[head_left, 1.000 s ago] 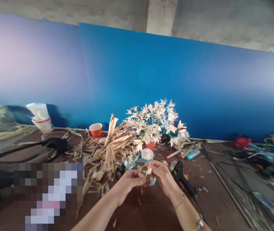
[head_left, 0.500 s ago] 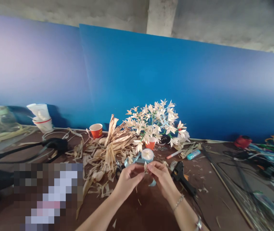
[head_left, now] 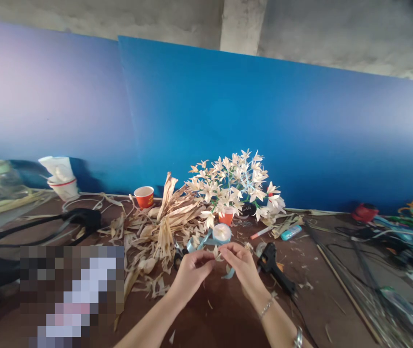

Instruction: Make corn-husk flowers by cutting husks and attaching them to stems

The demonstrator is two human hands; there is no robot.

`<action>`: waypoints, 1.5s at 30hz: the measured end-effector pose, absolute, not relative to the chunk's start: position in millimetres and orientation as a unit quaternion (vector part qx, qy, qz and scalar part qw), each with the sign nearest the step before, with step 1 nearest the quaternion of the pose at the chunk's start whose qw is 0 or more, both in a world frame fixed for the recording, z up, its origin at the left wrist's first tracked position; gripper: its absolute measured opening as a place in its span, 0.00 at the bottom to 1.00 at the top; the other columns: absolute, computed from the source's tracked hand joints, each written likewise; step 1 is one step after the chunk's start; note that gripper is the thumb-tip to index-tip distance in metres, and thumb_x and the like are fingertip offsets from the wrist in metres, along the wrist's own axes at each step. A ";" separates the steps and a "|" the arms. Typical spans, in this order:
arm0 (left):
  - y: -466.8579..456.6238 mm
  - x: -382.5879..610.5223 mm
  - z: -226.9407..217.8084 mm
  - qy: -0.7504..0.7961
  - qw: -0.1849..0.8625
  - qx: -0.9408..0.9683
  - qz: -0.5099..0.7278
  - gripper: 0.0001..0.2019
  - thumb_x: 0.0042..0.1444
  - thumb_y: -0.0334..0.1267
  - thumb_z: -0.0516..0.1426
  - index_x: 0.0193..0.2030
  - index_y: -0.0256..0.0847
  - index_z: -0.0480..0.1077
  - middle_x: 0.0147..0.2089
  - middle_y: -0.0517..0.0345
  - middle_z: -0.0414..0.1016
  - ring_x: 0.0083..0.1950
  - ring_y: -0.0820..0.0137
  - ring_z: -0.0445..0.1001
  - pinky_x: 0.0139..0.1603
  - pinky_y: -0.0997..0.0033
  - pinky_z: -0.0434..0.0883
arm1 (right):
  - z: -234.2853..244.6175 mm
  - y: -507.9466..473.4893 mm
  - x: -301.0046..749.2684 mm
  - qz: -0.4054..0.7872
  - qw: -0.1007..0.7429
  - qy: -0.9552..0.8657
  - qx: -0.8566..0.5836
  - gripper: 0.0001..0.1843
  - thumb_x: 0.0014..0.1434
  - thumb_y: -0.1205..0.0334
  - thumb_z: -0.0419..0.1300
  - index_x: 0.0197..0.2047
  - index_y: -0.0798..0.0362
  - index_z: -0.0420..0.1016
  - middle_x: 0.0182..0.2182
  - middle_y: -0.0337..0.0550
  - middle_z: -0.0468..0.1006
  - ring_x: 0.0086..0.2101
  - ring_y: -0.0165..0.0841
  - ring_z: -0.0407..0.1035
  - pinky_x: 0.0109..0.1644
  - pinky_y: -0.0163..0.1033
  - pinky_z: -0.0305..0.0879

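Pinched between both your hands: one small pale flower (head_left: 216,253)

Your left hand (head_left: 192,270) and right hand (head_left: 241,263) close thumb to fingers, tips nearly meeting, on the flower from its 9 and 3 o'clock sides, above the brown table (head_left: 206,324). Just below your right fingers shows a blue strip (head_left: 229,273); you cannot tell whether it is gripped. From the flower, the ribbon roll (head_left: 222,233) sits near at 12 o'clock, with the bouquet (head_left: 231,186) beyond it. Scissors (head_left: 178,260) lie at 9, dry husks (head_left: 166,232) at 10, the black glue gun (head_left: 277,270) toward 3.
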State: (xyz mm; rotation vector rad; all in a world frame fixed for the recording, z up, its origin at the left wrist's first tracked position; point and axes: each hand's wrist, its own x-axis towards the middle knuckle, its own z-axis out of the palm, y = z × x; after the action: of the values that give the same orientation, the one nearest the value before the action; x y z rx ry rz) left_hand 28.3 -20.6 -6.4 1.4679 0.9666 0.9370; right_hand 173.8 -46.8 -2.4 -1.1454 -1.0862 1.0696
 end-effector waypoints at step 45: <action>-21.5 26.0 -1.8 0.331 0.659 0.567 0.367 0.08 0.46 0.40 0.59 0.27 0.36 0.71 0.23 0.60 0.72 0.27 0.72 0.68 0.32 0.74 0.62 | 9.4 -51.6 180.5 0.602 0.540 -0.414 -0.418 0.11 0.49 0.56 0.57 0.24 0.55 0.70 0.18 0.35 0.67 0.20 0.26 0.58 0.24 0.31 0.51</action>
State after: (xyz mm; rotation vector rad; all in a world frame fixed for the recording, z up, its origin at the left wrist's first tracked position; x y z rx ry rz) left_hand 26.0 -21.5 -1.8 1.2841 0.7487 0.8304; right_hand 180.5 -51.6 9.4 -0.9925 -0.9842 1.4310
